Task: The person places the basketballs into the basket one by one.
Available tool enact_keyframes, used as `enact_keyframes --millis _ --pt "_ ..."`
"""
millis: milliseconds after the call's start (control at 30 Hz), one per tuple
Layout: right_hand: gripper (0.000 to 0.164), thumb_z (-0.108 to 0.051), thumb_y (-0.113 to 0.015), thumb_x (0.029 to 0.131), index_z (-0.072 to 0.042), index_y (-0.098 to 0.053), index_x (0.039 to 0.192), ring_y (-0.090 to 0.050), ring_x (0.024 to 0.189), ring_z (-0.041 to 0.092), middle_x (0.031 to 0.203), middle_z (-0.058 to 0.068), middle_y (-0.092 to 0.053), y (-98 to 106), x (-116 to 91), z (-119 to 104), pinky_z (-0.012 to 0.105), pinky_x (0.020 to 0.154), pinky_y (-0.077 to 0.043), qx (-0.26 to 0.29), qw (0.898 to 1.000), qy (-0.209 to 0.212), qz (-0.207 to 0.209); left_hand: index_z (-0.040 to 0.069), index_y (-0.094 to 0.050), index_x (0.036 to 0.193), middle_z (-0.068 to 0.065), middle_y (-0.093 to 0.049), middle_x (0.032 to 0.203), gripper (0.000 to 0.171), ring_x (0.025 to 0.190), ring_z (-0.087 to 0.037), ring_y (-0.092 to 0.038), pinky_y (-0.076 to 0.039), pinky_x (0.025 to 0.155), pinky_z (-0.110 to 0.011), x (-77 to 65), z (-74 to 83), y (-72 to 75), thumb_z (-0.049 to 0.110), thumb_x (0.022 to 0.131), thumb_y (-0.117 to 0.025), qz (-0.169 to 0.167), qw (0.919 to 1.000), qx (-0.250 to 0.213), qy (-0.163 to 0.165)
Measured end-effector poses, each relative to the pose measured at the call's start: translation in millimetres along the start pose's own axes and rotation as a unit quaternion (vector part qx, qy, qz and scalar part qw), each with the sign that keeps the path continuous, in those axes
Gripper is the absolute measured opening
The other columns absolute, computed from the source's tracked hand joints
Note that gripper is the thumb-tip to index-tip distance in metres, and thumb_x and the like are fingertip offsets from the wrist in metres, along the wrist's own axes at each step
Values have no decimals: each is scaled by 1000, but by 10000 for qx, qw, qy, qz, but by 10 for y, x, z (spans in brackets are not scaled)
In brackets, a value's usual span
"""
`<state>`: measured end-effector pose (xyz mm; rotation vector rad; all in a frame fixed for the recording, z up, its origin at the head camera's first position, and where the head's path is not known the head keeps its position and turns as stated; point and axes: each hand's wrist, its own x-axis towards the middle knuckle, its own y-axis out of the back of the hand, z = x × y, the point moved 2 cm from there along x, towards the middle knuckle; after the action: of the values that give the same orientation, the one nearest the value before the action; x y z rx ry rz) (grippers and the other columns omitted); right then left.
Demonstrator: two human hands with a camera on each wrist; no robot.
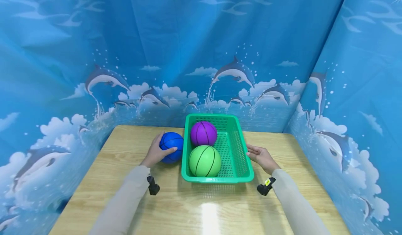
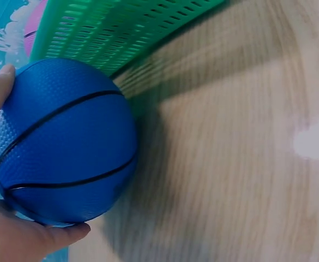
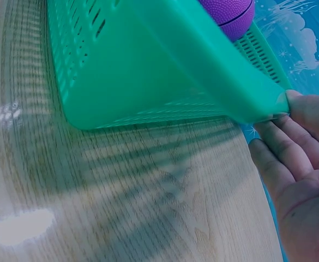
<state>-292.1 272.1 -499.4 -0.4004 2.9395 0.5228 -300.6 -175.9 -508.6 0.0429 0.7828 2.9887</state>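
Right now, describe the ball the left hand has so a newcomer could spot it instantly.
Start at the green basket in the middle of the wooden table. Just outside the basket's left wall, on the tabletop, the left hand grips a blue ball with black basketball lines. The purple ball and green ball lie inside the basket; it alone is blue and outside.

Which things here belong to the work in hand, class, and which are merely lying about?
In use:
- blue ball, held by the left hand
- green basket, its rim touched by the right hand
- purple ball and green ball, both in the basket

Merely there:
- wooden table
- dolphin backdrop
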Motion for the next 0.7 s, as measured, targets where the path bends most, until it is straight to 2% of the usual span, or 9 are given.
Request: enact_keyframes --millis 200,467,700 --pt "58 -21 -56 98 -4 -34 148 -43 132 37 145 22 -42 10 12 29 46 105 -41 -12 10000 27 -50 20 -19 154 -17 -14 158 99 139 -44 -24 -34 104 -64 -51 -24 -43 45 78 -77 184 9998 -115 44" --pt "57 -20 -56 98 -3 -33 148 -43 131 38 145 24 -42 13 18 32 45 104 -42 40 9999 146 -66 20 -21 154 -16 -17 157 97 139 -43 -26 -33 105 -62 -68 -3 -32 43 79 -77 166 9997 -91 125" --pt "57 -20 -55 98 -4 -33 148 -42 132 38 145 23 -41 -3 -9 -1 47 106 -39 54 9999 65 -67 18 -21 154 -17 -20 157 96 139 -43 -27 -33 105 -62 -70 -23 3 42 79 -77 118 9997 -114 196"
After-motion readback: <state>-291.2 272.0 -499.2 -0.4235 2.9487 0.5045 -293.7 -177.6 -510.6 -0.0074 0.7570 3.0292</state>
